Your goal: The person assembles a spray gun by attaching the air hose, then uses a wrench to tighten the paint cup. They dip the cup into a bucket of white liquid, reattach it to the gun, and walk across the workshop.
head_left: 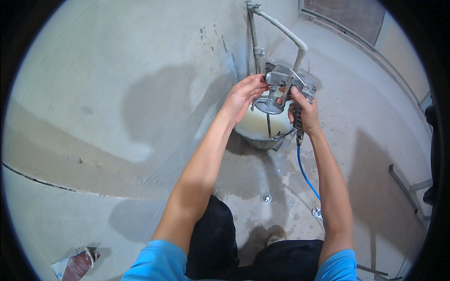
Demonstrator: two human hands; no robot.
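Observation:
My right hand [305,111] is wrapped round the handle of a metal paint spray gun [280,77], its thumb lying near the top of the gun. The fingertips of my left hand [244,97] close on the front end of the gun, at the nozzle. Under the gun sits a round metal cup lid [269,107], and a thin dark tube [269,125] runs down from it. Below stands a bucket [262,142] of cloudy, pale liquid. A blue air hose [304,173] leads down from the gun's handle. My fingers partly hide the nozzle and the trigger.
Behind the bucket, a bent pale pipe [293,35] rises beside a plastered wall [93,70]. On the floor lie a small round metal part [267,198] and an adjustable wrench [317,213]. A metal frame [402,187] is at right; a reddish piece [79,267] lies lower left.

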